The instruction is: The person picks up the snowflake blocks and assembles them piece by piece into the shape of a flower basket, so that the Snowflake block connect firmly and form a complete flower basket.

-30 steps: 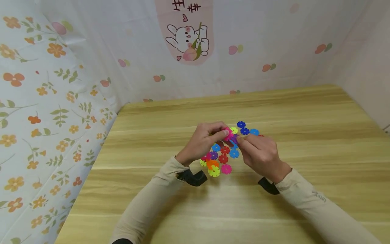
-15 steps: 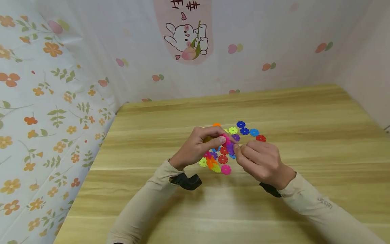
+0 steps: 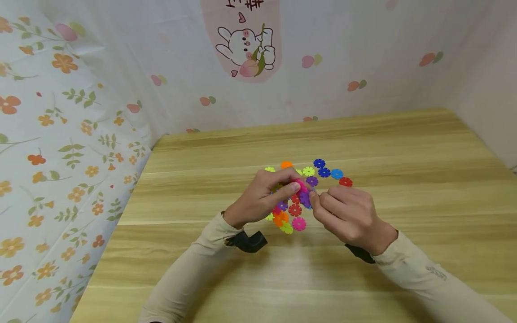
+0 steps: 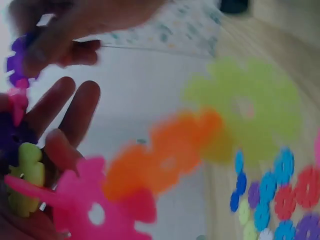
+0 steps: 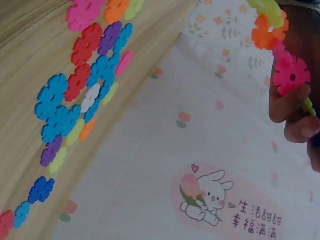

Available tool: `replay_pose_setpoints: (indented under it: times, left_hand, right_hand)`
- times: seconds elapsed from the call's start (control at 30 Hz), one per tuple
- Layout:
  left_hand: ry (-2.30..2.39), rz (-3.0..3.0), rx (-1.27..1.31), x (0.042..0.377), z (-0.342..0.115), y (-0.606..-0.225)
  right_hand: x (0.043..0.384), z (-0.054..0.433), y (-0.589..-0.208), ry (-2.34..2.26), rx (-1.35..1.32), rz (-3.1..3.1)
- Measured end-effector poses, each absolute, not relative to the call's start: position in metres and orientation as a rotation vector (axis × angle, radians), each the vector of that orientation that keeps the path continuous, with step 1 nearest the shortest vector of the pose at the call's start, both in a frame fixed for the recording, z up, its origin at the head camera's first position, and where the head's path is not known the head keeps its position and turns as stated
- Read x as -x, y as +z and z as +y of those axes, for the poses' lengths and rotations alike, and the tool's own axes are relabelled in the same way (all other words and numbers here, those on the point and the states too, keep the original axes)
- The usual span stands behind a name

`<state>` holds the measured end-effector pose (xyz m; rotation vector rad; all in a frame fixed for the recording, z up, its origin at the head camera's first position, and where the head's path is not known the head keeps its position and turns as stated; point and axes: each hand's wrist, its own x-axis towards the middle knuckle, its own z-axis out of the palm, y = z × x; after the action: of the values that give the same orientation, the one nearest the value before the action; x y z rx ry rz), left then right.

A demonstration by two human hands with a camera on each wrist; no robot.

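Note:
Above the scattered pieces, my left hand (image 3: pixel 264 195) holds a chain of interlocking flower-shaped plastic discs. In the left wrist view the chain runs from a yellow-green disc (image 4: pixel 245 110) through an orange disc (image 4: pixel 165 155) to a pink disc (image 4: pixel 97 207), with a smaller-looking yellow-green disc (image 4: pixel 27 175) and a dark purple disc (image 4: pixel 12 140) by the palm. My right hand (image 3: pixel 347 217) pinches a purple disc (image 3: pixel 304 198) with curled fingers. That purple disc touches a pink disc (image 3: pixel 301 185) under my left thumb; how deeply their slots engage cannot be seen.
Loose flower discs lie on the wooden table under and beyond the hands: dark blue discs (image 3: pixel 324 172), a light blue disc (image 3: pixel 337 173), a red disc (image 3: pixel 345 181) and a pink disc (image 3: pixel 299 223). A printed cloth (image 3: pixel 181 58) hangs behind the table.
Both hands have drawn slightly toward the person, bringing the pink and purple discs lower in view. A loose purple disc on the table has come into sight. The last half second shows little movement.

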<state>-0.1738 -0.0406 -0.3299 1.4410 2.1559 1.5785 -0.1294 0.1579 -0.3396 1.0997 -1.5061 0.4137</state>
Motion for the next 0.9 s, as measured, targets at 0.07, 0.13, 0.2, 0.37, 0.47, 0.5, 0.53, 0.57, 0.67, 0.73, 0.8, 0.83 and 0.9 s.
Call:
replay_pose_setpoints:
  times: [0.07,0.13,0.2,0.37,0.47,0.5,0.53,0.57,0.67,0.73,0.8,0.83,0.9]
  left_hand:
    - [1.552,2.178,-1.451,0.173,-0.040,-0.331]
    - [1.543,2.185,-1.438,0.171,-0.039,-0.332]
    - [1.538,2.201,-1.431,0.170,-0.038,-0.332]
    - [1.451,2.339,-1.475,0.168,-0.034,-0.332]
    - [1.422,2.378,-1.434,0.169,-0.034,-0.333]
    - [1.434,2.372,-1.405,0.170,-0.034,-0.333]
    - [1.446,2.370,-1.375,0.171,-0.035,-0.333]
    - [1.456,2.366,-1.351,0.171,-0.036,-0.334]
    - [1.475,2.368,-1.308,0.173,-0.038,-0.333]
    - [1.469,2.383,-1.300,0.173,-0.037,-0.332]
    - [1.438,2.398,-1.298,0.173,-0.035,-0.334]
    - [1.427,2.399,-1.292,0.173,-0.033,-0.335]
    - [1.426,2.396,-1.263,0.172,-0.030,-0.338]
  right_hand:
    - [0.129,0.157,-0.340,0.441,-1.103,-1.506]
    - [0.128,0.157,-0.341,0.457,-1.103,-1.523]
    - [0.126,0.158,-0.342,0.461,-1.097,-1.555]
    - [0.122,0.162,-0.345,0.418,-1.062,-1.683]
    - [0.121,0.165,-0.345,0.412,-1.072,-1.751]
    - [0.121,0.167,-0.345,0.416,-1.081,-1.766]
    - [0.121,0.167,-0.345,0.413,-1.089,-1.775]
    - [0.121,0.168,-0.345,0.409,-1.095,-1.785]
    - [0.121,0.168,-0.348,0.386,-1.095,-1.784]
    - [0.121,0.168,-0.349,0.384,-1.076,-1.771]
    - [0.122,0.166,-0.351,0.395,-1.062,-1.748]
    - [0.123,0.165,-0.351,0.402,-1.065,-1.734]
    - [0.124,0.161,-0.350,0.408,-1.064,-1.722]
